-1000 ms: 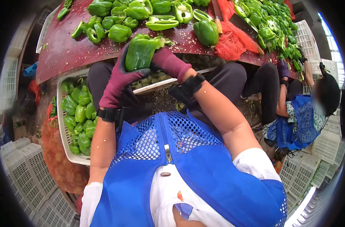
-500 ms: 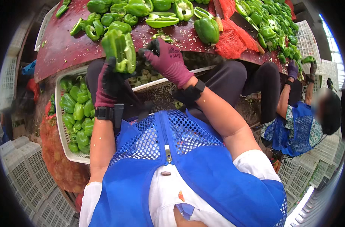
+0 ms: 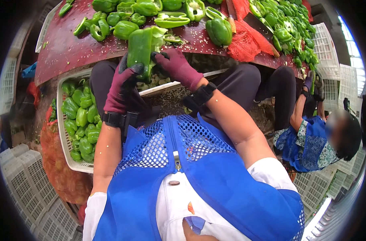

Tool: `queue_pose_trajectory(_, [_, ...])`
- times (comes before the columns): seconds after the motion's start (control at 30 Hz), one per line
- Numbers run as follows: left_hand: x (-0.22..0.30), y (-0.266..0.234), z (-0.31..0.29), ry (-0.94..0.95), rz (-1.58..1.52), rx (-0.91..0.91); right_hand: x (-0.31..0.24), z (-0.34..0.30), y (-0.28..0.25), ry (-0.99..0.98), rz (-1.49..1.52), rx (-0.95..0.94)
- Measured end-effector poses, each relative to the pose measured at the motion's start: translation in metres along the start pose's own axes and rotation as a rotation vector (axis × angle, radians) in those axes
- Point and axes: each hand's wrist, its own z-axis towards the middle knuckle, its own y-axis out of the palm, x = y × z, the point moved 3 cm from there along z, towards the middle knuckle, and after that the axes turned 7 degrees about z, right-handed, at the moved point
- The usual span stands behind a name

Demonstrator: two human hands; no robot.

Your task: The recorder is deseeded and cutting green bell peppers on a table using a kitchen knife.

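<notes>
A cut green bell pepper stands upright over the near edge of the table, its smooth outer side facing me and a pale inner part showing on its right. My left hand, in a maroon and black glove, is closed around its lower left side. My right hand, gloved alike, has its curled fingers against the pepper's right edge; the fingertips are partly hidden behind it. Just beyond lie halved peppers and a whole green bell pepper on the red tabletop, strewn with seeds.
A white crate of green peppers stands by my left leg, beside an orange mesh sack. Another white tray holds pepper scraps below the table edge. Knives lie on red netting. A co-worker sits at the right.
The pepper has turned from its open, seeded side to its smooth outer side and shifted right. My right hand has come against it. The co-worker's hands have moved lower and left.
</notes>
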Motion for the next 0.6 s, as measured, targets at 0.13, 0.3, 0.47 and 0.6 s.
queue_pose_trajectory(0.13, [-0.021, -0.012, 0.002, 0.178, -0.600, -0.257, 0.019, -0.003, 0.008, 0.130, 0.093, 0.028])
queue_pose_trajectory(0.3, [-0.019, -0.038, 0.000, 0.106, -0.671, -0.065, 0.045, -0.011, 0.001, 0.073, -0.843, -0.223])
queue_pose_trajectory(0.47, [0.019, 0.001, -0.007, 0.436, 1.496, 0.066, 0.062, 0.016, -0.014, 0.020, 0.230, -0.016])
queue_pose_trajectory(0.6, [0.047, 0.027, -0.017, 0.213, 1.425, 0.126, 0.048, 0.012, -0.026, 0.164, 0.412, -0.018])
